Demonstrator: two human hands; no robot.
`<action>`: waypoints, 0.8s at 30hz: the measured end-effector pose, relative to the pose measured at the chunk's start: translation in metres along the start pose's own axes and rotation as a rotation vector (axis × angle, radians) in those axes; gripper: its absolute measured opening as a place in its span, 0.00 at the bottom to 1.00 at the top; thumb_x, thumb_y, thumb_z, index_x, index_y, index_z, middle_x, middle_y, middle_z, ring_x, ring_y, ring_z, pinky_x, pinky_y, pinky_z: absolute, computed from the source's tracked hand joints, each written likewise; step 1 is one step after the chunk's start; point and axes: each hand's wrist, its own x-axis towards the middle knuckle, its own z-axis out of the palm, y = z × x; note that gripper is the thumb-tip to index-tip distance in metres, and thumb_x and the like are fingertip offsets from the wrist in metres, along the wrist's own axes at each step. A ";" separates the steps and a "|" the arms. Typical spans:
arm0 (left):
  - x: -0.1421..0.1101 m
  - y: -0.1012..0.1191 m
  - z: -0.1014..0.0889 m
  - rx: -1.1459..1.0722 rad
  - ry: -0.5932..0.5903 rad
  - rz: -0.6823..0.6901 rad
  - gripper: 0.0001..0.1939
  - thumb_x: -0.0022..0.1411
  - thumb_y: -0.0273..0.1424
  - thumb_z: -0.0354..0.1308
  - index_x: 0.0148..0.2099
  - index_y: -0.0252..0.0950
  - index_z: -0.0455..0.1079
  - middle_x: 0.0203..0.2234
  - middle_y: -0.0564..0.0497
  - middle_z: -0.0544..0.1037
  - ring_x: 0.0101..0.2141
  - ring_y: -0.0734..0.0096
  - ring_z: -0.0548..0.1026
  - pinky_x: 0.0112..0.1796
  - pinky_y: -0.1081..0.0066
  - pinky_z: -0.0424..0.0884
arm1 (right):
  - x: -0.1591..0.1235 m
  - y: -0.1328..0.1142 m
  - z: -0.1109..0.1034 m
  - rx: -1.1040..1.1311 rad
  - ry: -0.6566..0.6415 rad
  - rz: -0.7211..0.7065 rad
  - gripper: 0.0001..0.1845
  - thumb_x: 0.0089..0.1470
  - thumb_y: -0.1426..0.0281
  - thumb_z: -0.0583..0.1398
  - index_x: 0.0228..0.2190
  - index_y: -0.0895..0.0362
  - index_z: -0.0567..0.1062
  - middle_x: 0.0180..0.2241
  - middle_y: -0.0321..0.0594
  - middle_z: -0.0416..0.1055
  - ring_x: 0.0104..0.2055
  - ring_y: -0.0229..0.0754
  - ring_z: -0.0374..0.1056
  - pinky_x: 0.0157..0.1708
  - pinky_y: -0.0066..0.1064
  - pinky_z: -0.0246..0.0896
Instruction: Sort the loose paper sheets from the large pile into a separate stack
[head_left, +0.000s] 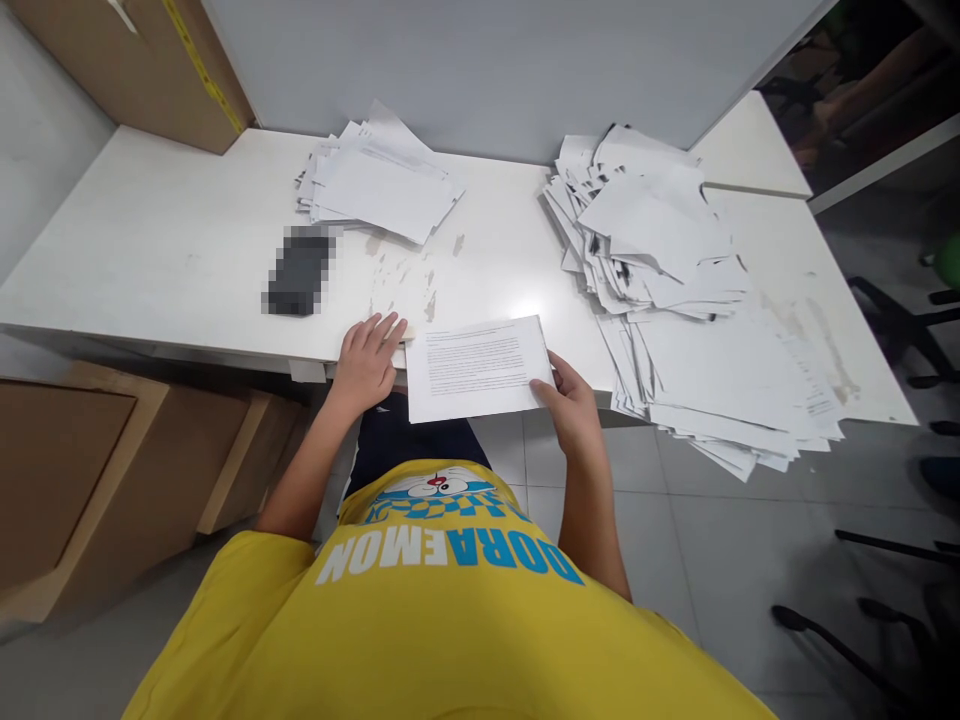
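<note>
A folded printed sheet of paper [476,368] lies at the near edge of the white table [187,250], partly overhanging it. My right hand [571,400] pinches its right near corner between thumb and fingers. My left hand [367,362] rests flat on the table edge just left of the sheet, fingers stretched out and touching its left side. A small stack of folded white papers [382,180] sits at the back centre. A large loose heap of white sheets [675,290] spreads over the right part of the table.
A dark blurred flat object [298,270] lies left of centre on the table. Cardboard boxes [112,470] stand under and left of the table, another [150,60] at the back left. Black chair legs [892,330] stand on the tiled floor at right.
</note>
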 end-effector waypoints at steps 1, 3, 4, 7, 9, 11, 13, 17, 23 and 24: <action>0.000 0.000 -0.001 -0.001 -0.009 0.002 0.38 0.61 0.25 0.47 0.73 0.40 0.48 0.68 0.44 0.59 0.68 0.50 0.56 0.64 0.49 0.52 | 0.000 0.000 0.000 0.010 -0.008 0.002 0.36 0.51 0.59 0.63 0.61 0.54 0.69 0.52 0.46 0.76 0.54 0.55 0.71 0.52 0.48 0.68; -0.001 -0.002 -0.003 0.005 -0.032 0.019 0.39 0.60 0.26 0.49 0.73 0.39 0.48 0.69 0.43 0.57 0.68 0.48 0.54 0.64 0.48 0.51 | 0.000 0.002 -0.001 0.031 -0.025 0.022 0.36 0.51 0.59 0.64 0.60 0.53 0.69 0.52 0.46 0.76 0.54 0.55 0.71 0.52 0.48 0.68; -0.001 -0.003 -0.004 0.009 -0.046 0.034 0.40 0.59 0.27 0.51 0.73 0.39 0.48 0.70 0.42 0.56 0.69 0.46 0.52 0.64 0.47 0.51 | 0.000 0.002 -0.001 0.043 -0.032 0.037 0.36 0.51 0.58 0.64 0.60 0.53 0.69 0.52 0.46 0.76 0.54 0.55 0.71 0.52 0.48 0.68; -0.002 -0.006 -0.005 0.019 -0.080 0.071 0.42 0.56 0.26 0.54 0.73 0.39 0.49 0.71 0.41 0.53 0.69 0.44 0.50 0.65 0.46 0.49 | 0.000 0.005 0.000 0.086 -0.041 0.071 0.36 0.50 0.59 0.65 0.60 0.53 0.69 0.54 0.46 0.75 0.55 0.54 0.71 0.55 0.48 0.67; -0.003 -0.007 -0.002 0.029 -0.081 0.069 0.41 0.57 0.26 0.54 0.72 0.40 0.50 0.70 0.41 0.55 0.69 0.44 0.52 0.65 0.46 0.50 | 0.001 0.006 0.001 0.108 -0.038 0.081 0.36 0.49 0.60 0.65 0.60 0.53 0.70 0.55 0.47 0.74 0.56 0.54 0.70 0.56 0.49 0.66; -0.002 -0.009 0.005 0.036 -0.063 0.048 0.38 0.59 0.25 0.53 0.71 0.40 0.52 0.68 0.40 0.59 0.67 0.45 0.56 0.64 0.46 0.52 | 0.002 0.007 0.003 0.121 -0.036 0.097 0.36 0.48 0.60 0.66 0.59 0.54 0.70 0.55 0.47 0.74 0.55 0.54 0.70 0.55 0.49 0.67; -0.001 -0.011 0.014 0.038 -0.027 0.019 0.34 0.62 0.25 0.52 0.70 0.42 0.56 0.66 0.40 0.64 0.65 0.47 0.60 0.62 0.45 0.54 | 0.004 0.006 0.004 0.127 -0.044 0.113 0.36 0.47 0.59 0.66 0.58 0.54 0.71 0.53 0.47 0.75 0.53 0.55 0.71 0.52 0.50 0.68; 0.000 -0.016 0.028 0.030 0.046 -0.012 0.28 0.65 0.28 0.50 0.67 0.45 0.62 0.62 0.41 0.70 0.62 0.49 0.66 0.60 0.46 0.58 | 0.007 0.006 0.006 0.125 -0.058 0.113 0.36 0.47 0.58 0.67 0.57 0.54 0.72 0.52 0.47 0.76 0.53 0.55 0.72 0.51 0.49 0.69; 0.000 -0.017 0.032 0.023 0.067 -0.009 0.27 0.65 0.28 0.50 0.66 0.46 0.63 0.61 0.42 0.71 0.61 0.49 0.67 0.59 0.44 0.59 | 0.009 0.008 0.005 0.106 -0.062 0.107 0.35 0.47 0.58 0.66 0.57 0.53 0.72 0.53 0.47 0.75 0.53 0.55 0.71 0.51 0.49 0.69; 0.000 -0.016 0.032 0.018 0.065 -0.013 0.28 0.65 0.28 0.50 0.66 0.46 0.63 0.61 0.42 0.71 0.61 0.49 0.67 0.60 0.44 0.59 | 0.009 0.009 0.005 0.096 -0.065 0.100 0.34 0.48 0.58 0.65 0.57 0.53 0.72 0.53 0.47 0.75 0.53 0.55 0.71 0.50 0.48 0.69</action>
